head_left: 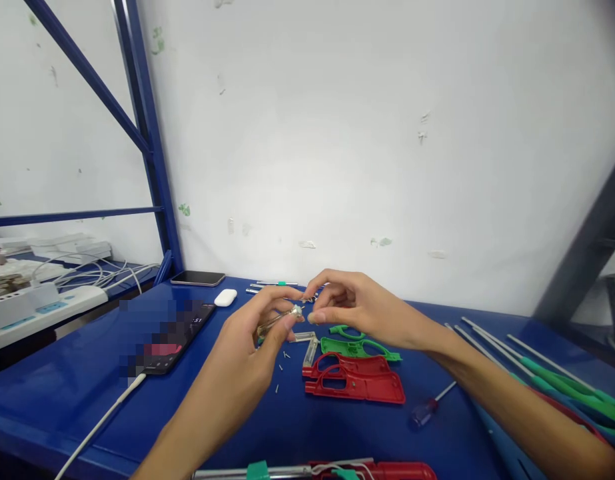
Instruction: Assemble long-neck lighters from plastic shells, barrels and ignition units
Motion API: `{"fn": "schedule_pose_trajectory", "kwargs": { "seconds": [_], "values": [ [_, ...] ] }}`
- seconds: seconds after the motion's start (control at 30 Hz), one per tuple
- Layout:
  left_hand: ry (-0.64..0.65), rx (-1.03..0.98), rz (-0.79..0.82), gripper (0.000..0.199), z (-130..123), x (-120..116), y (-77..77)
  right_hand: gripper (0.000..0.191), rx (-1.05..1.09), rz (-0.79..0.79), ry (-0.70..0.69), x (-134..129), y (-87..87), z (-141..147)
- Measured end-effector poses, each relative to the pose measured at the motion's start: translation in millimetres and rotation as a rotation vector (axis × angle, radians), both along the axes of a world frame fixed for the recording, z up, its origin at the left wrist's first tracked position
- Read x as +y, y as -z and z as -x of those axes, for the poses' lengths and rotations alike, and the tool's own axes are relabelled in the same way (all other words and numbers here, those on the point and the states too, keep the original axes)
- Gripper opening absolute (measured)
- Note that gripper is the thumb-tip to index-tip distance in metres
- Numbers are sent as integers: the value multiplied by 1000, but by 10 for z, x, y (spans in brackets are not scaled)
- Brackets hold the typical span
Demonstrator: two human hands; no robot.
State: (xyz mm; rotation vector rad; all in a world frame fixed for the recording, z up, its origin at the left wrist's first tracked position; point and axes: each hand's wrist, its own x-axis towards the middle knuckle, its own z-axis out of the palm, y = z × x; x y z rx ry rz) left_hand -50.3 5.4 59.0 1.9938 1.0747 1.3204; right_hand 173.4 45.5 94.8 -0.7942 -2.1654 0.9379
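My left hand (pixel 260 333) pinches a clear plastic lighter tank (pixel 274 324), its pale valve end (pixel 296 311) towards the right. Facing it, my right hand (pixel 344 301) has curled fingers, with a gap between the index fingertip and thumb; nothing shows in that gap. The right index fingertip is close to the left one. Below the hands lie clear plastic pieces (pixel 311 350), a green lighter shell (pixel 354 347) and red lighter shell halves (pixel 370 380). Loose screws (pixel 276 388) are scattered left of the red halves. Small metal parts (pixel 310 299) are partly hidden behind the fingers.
A purple-handled screwdriver (pixel 427 411) lies right of the shells. Long green-handled lighters (pixel 562 383) rest at the right. A red lighter assembly (pixel 402 471) lies along the front edge. Phones (pixel 198 277), a white earbud case (pixel 226 297) and a white cable (pixel 100 427) are left.
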Motion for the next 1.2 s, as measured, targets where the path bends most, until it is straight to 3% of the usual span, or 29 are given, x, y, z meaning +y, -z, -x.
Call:
{"fn": "schedule_pose_trajectory", "kwargs": {
  "seconds": [0.13, 0.57, 1.2],
  "values": [
    [3, -153, 18, 21, -7, -75, -3, 24, 107, 83, -27, -3, -12, -1],
    [26, -154, -33, 10, -41, -30, 53, 24, 181, 191, -66, -97, -14, 0],
    [111, -204, -68, 9, -79, -37, 129, 41, 340, 272, -167, -119, 60, 50]
  ]
}}
